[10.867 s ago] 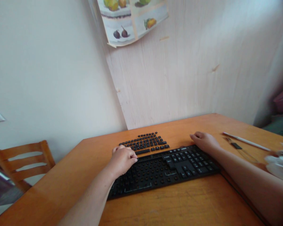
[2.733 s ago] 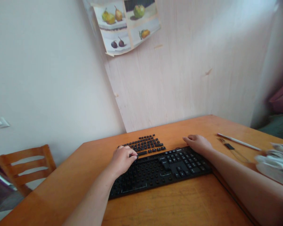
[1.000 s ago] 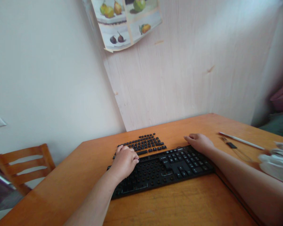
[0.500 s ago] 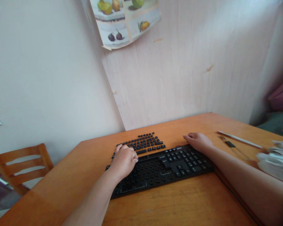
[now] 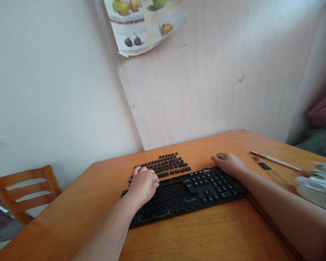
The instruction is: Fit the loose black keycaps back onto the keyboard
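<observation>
A black keyboard [image 5: 179, 197] lies across the table, its left part stripped of keycaps and its right part still carrying several. Just behind it, loose black keycaps [image 5: 167, 165] are laid out in rows. My left hand [image 5: 143, 183] is over the keyboard's back left area, beside the loose keycaps. Its fingers are curled closed, and whatever they hold is hidden beneath the hand. At the keyboard's back right corner rests my right hand [image 5: 229, 164], wrist over the keys, fingers curled in; their inner side cannot be seen.
On the table's right lie a white pencil-like stick [image 5: 275, 160], a small dark object with wire loops [image 5: 264, 165] and a crumpled plastic bag [image 5: 317, 183]. A cable [image 5: 271, 224] runs toward the front right. A wooden chair [image 5: 27, 190] stands left; a wall closes the back.
</observation>
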Available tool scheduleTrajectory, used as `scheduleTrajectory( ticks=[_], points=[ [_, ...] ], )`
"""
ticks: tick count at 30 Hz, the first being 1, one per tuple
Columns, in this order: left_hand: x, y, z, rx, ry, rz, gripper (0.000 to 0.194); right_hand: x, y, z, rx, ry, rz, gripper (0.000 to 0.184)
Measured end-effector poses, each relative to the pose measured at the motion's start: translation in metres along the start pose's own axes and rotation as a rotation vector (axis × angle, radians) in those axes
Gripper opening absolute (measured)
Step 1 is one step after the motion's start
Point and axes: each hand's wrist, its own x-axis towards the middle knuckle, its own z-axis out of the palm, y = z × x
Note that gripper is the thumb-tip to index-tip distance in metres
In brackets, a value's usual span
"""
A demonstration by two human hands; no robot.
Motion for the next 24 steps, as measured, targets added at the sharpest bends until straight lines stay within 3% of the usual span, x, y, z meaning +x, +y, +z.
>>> scheduleTrajectory(
  ticks=[16,24],
  points=[
    [0.0015,0.0061,-0.0027,0.037,0.002,-0.035,0.015,-0.0006,-0.0010,-0.0011,-0.010,-0.015,-0.007,0.047],
    [0.0018,0.0056,0.0029,0.101,0.046,0.027,0.017,-0.0008,-0.0011,-0.0007,-0.008,-0.005,-0.007,0.045]
  ],
)
